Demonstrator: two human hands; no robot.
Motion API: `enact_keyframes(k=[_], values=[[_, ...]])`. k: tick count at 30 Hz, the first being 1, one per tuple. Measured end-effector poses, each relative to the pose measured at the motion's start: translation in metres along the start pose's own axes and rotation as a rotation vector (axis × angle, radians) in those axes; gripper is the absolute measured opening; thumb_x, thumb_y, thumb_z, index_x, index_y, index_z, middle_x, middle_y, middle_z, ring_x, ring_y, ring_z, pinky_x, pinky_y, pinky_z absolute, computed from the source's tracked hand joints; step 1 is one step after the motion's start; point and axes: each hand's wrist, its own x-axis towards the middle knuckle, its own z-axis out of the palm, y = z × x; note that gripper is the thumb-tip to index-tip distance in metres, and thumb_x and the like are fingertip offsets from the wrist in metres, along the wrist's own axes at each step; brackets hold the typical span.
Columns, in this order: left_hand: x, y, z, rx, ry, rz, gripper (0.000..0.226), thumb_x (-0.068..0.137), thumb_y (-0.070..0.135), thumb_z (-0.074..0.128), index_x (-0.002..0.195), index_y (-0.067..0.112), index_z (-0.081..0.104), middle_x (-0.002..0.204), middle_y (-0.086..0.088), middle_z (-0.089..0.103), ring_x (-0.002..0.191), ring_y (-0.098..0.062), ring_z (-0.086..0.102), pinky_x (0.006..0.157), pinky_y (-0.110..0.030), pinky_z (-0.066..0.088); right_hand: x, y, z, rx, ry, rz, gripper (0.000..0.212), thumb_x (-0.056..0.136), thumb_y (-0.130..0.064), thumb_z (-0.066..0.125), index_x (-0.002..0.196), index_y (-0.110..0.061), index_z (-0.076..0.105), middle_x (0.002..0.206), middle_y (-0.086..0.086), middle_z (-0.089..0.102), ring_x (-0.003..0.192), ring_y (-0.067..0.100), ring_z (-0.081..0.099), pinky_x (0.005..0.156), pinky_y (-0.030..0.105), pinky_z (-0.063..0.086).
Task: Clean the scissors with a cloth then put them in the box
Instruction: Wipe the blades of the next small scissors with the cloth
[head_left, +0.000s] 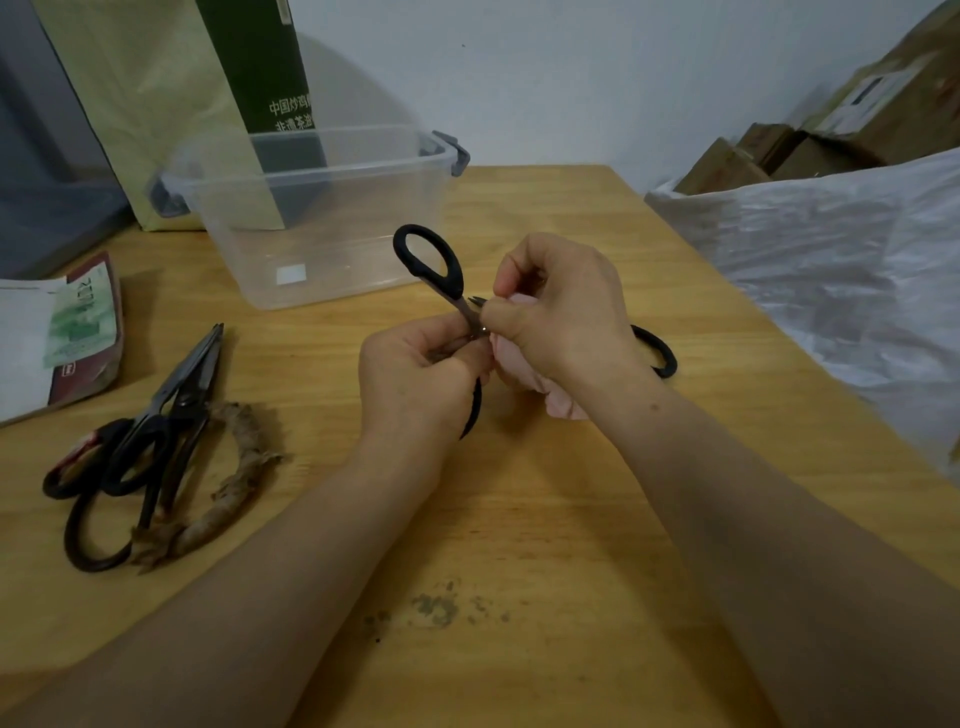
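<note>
Scissors (454, 273) with black handles are up off the table (519, 519), held in both hands right in the middle of the view, just in front of the clear plastic box (322, 249). Left hand (415, 374) has its fingers curled tight around them near the pivot, 1 handle loop sticking up toward the box and the other poking out below the palm. Right hand (561, 312) is bunched around a pink cloth (519, 369), thumb and fingers pinching it onto the blade, so most of the blade is hidden. A black loop (670, 353) peeks out behind the right wrist; can't tell what it belongs to. Off to the left there's a pile of old dark scissors (171, 415) on the table, 1 with a handle wrapped in frayed brown stuff.
</note>
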Motion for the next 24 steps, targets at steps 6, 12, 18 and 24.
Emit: enact_keyframes(k=[6,12,18,24], values=[[0.003,-0.001,-0.002,0.0,0.018,-0.067,0.03,0.08,-0.007,0.064,0.076,0.022,0.069,0.068,0.0,0.07,0.063,-0.009,0.061,0.077,-0.029,0.054,-0.003,0.009,-0.014,0.037,0.042,-0.035,0.025,0.074,-0.01,0.073,0.071,-0.028,0.055,0.076,-0.01,0.061,0.069,0.002,0.056,0.061,0.019,0.045],[0.0,0.0,-0.002,-0.007,-0.008,-0.038,0.03,0.082,-0.007,0.063,0.077,0.022,0.069,0.06,0.008,0.069,0.058,-0.002,0.063,0.06,-0.014,0.051,-0.006,0.003,-0.003,-0.018,-0.061,-0.141,0.032,0.077,-0.011,0.074,0.067,-0.032,0.052,0.07,-0.016,0.055,0.072,0.0,0.053,0.065,0.014,0.045],[0.0,-0.001,-0.001,-0.008,0.013,-0.061,0.033,0.081,-0.007,0.063,0.074,0.025,0.068,0.065,0.004,0.069,0.061,-0.006,0.061,0.071,-0.024,0.054,-0.002,0.013,-0.007,-0.074,0.021,-0.112,0.029,0.078,-0.009,0.071,0.069,-0.03,0.053,0.077,-0.012,0.061,0.078,0.003,0.059,0.074,0.023,0.052],[0.001,0.001,-0.002,0.006,0.017,-0.054,0.028,0.081,-0.006,0.064,0.074,0.021,0.068,0.058,0.007,0.068,0.057,-0.004,0.062,0.059,-0.014,0.051,-0.007,0.005,-0.004,-0.01,-0.068,-0.126,0.03,0.077,-0.01,0.073,0.067,-0.03,0.054,0.072,-0.014,0.057,0.072,0.0,0.054,0.063,0.01,0.045]])
